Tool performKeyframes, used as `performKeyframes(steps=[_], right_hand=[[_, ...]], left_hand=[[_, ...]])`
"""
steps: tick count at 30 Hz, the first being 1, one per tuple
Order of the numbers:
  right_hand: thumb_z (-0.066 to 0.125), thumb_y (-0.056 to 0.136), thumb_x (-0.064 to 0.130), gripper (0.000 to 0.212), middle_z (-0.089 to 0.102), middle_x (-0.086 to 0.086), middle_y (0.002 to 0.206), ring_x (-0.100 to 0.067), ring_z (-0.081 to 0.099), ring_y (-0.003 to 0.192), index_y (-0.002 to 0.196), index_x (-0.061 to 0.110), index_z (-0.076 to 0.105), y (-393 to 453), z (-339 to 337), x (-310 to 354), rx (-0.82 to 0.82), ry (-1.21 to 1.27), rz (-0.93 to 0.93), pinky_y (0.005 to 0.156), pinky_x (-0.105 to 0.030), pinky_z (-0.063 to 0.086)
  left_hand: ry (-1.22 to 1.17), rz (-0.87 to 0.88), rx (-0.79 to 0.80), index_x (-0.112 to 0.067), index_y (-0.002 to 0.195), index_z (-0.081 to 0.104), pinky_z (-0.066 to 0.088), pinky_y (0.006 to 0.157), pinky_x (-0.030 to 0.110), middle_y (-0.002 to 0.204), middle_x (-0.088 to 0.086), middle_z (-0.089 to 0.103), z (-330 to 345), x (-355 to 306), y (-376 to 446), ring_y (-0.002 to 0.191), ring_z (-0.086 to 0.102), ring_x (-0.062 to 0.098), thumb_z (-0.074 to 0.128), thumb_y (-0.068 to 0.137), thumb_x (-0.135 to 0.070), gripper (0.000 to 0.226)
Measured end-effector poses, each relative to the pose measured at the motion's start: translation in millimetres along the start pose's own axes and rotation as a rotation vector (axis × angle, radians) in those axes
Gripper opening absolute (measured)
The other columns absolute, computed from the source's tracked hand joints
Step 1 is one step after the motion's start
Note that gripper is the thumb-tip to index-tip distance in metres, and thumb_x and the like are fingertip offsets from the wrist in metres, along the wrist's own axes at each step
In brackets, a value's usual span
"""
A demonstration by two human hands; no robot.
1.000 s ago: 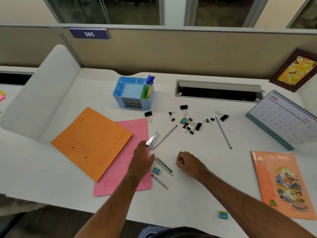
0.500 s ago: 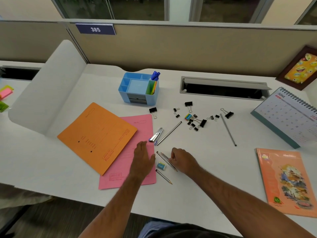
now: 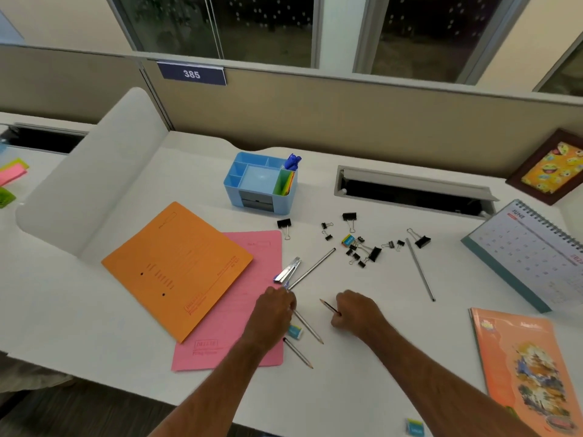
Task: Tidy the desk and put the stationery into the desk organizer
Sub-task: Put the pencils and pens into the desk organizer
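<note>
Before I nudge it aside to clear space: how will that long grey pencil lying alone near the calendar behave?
The grey pencil looks thin and straight, so it should stay stiff and feel light. It lies flat on the smooth white desk, so a sideways push will probably roll it. Nothing touches it, so little would stop it.

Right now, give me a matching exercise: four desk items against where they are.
Items:
1. short pencil
2. silver stapler
3. orange paper folder
4. blue plastic desk organizer

Places:
A. lying partly over the pink folder
B. held in the right hand
C. at the back of the desk, beyond the folders
D. at the pink folder's right edge, just beyond the left hand

Pairs: 1-B, 2-D, 3-A, 4-C
</note>
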State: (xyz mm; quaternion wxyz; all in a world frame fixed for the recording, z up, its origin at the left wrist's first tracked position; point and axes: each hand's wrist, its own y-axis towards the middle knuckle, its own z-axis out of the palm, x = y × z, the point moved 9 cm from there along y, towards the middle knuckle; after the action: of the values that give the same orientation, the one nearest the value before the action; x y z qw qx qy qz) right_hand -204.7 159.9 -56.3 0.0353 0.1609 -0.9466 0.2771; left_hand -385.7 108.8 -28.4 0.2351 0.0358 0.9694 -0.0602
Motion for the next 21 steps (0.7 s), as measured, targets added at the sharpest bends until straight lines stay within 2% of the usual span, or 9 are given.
performKeyframes(steps=[3, 5, 8, 13, 17, 21], right_hand=[[0.060, 0.082, 0.034, 0.020, 0.055, -0.001, 0.093, -0.025, 0.063, 0.089, 0.088, 0.018, 0.050, -1, -3, -16, 0.023, 0.081, 0.064, 0.068, -0.029, 0.040], [0.065, 0.079, 0.036, 0.022, 0.056, 0.002, 0.085, -0.020, 0.056, 0.076, 0.079, 0.020, 0.050, -2, -7, -28, 0.009, 0.220, 0.123, 0.062, -0.028, 0.038], [0.071, 0.075, 0.028, 0.026, 0.057, 0.002, 0.073, -0.016, 0.053, 0.064, 0.068, 0.021, 0.047, -1, -10, -41, -0.039, 0.455, 0.156, 0.058, -0.028, 0.038], [0.074, 0.076, 0.022, 0.024, 0.065, -0.006, 0.071, -0.015, 0.059, 0.059, 0.069, 0.017, 0.052, 8, -16, -48, -0.088, 0.613, 0.163, 0.059, -0.032, 0.048], [0.076, 0.075, 0.022, 0.020, 0.071, -0.009, 0.072, -0.015, 0.065, 0.057, 0.074, 0.012, 0.059, 21, -31, -49, -0.166, 0.727, 0.158, 0.059, -0.035, 0.055], [0.074, 0.076, 0.015, 0.015, 0.066, -0.007, 0.065, -0.007, 0.058, 0.051, 0.078, 0.014, 0.059, 39, -56, -37, -0.240, 0.856, 0.078, 0.049, -0.023, 0.050]], left_hand=[[-0.006, 0.110, 0.084, -0.023, 0.106, 0.068, 0.045, 0.089, 0.032, 0.108, -0.004, 0.064, 8, -10, 4, 0.106, 0.053, 0.018, 0.063, 0.100, -0.025, 0.009], [-0.018, 0.212, 0.144, -0.025, 0.110, 0.068, 0.040, 0.094, 0.033, 0.111, -0.005, 0.063, 12, -18, 6, 0.109, 0.049, 0.016, 0.068, 0.097, -0.033, 0.016], [0.039, 0.290, 0.236, -0.027, 0.113, 0.069, 0.034, 0.098, 0.037, 0.115, -0.006, 0.063, 19, -24, 9, 0.113, 0.045, 0.016, 0.072, 0.094, -0.040, 0.023], [0.077, 0.330, 0.298, -0.024, 0.114, 0.072, 0.034, 0.104, 0.040, 0.120, -0.003, 0.064, 23, -28, 17, 0.119, 0.044, 0.018, 0.074, 0.094, -0.033, 0.023], [0.114, 0.360, 0.325, -0.023, 0.114, 0.074, 0.035, 0.103, 0.042, 0.118, -0.003, 0.066, 27, -35, 20, 0.119, 0.047, 0.018, 0.073, 0.094, -0.035, 0.023], [0.190, 0.418, 0.330, -0.021, 0.109, 0.075, 0.040, 0.099, 0.045, 0.112, 0.000, 0.069, 31, -44, 24, 0.114, 0.052, 0.021, 0.071, 0.097, -0.029, 0.015]])
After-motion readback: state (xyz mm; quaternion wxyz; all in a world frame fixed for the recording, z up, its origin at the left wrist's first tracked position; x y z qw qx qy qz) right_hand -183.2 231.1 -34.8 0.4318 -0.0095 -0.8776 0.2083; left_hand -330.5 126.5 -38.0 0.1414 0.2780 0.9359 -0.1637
